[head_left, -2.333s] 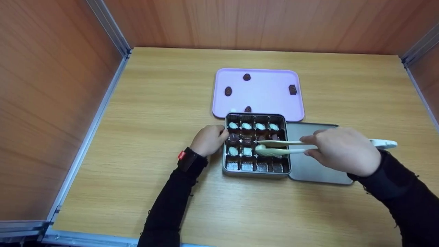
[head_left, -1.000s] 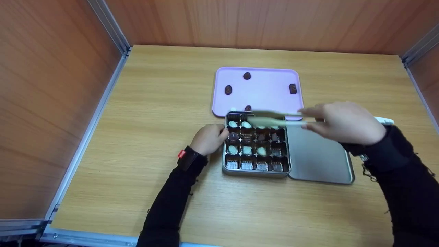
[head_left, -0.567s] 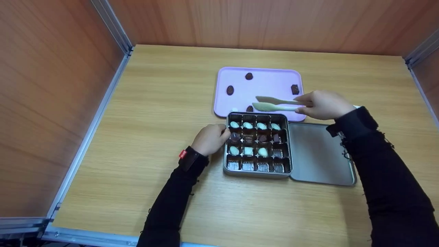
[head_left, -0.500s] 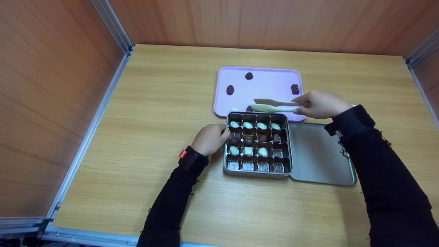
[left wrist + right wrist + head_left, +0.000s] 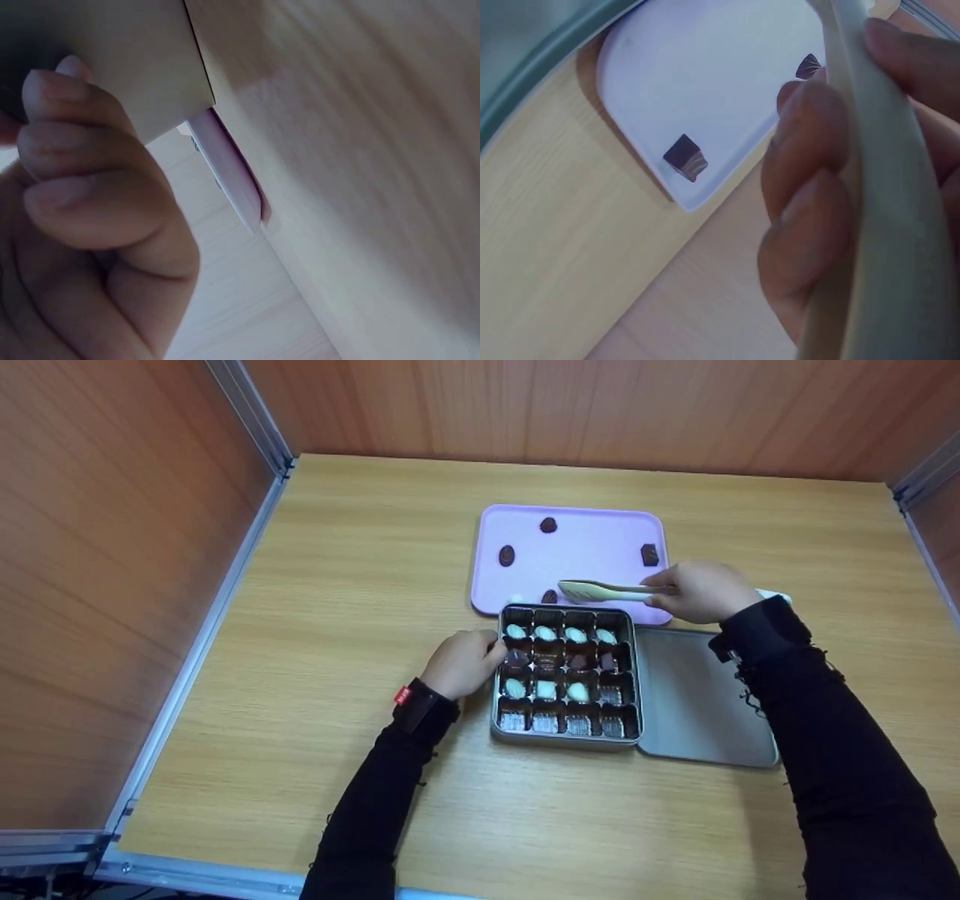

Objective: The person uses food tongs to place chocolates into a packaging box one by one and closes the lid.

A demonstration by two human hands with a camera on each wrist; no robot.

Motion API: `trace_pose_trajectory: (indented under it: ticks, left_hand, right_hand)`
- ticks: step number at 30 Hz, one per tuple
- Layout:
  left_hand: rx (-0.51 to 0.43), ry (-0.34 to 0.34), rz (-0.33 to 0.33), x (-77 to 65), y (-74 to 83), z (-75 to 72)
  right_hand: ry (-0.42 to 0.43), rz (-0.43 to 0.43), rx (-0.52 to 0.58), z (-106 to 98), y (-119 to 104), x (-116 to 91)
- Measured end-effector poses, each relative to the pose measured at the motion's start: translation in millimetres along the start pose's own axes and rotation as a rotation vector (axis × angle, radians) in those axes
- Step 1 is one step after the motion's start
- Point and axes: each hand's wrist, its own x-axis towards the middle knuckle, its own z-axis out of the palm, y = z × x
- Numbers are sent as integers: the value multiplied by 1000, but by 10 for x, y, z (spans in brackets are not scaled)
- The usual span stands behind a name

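Observation:
My left hand [image 5: 463,664] grips the left side of an open metal tin [image 5: 566,742], its thumb at the rim and fingers curled at the wall, as the left wrist view shows. A dark divided insert in the tin bears pale green-white chocolates [image 5: 577,692] and dark chocolates [image 5: 546,661]; the nearest row of compartments holds none. My right hand [image 5: 701,591] holds pale tongs [image 5: 600,591] over the front of a lilac tray [image 5: 577,540]. Their tips are nearly together, beside a dark chocolate [image 5: 550,597]; whether anything lies between them I cannot tell.
The tin's grey lid [image 5: 705,705] lies flat at its right. Further dark chocolates sit apart on the tray: one at the back [image 5: 548,525], one oval [image 5: 507,556], one square [image 5: 649,555]. A whitish piece [image 5: 516,598] peeks out behind the tin. Wooden panels [image 5: 555,412] enclose the table.
My right hand has moved the tongs from the tin away to the tray, leaving a pale chocolate in its compartment. The tongs' arms have since come together. My left hand has stayed on the tin.

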Motion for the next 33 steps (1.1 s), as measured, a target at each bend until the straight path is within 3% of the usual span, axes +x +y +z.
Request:
trace_pose_trajectory:
  ticks: [9,14,19,26,33]
  left_hand:
    - [34,-29,42,-66,37,-41]
    - [25,-47,30,-84,33,-61]
    - [19,-53,15,-89,20,-62]
    - [21,-44,23,-89,21,-51]
    - [16,-42,25,-78,27,-39]
  right_hand:
    - [42,10,23,-28,147,-103]
    - [46,0,74,-34,157,-132]
    - [32,-62,90,13,-20,-25]
    - [4,-169,8,71,-358,216]
    - [-21,-169,-42,134,-534,341]
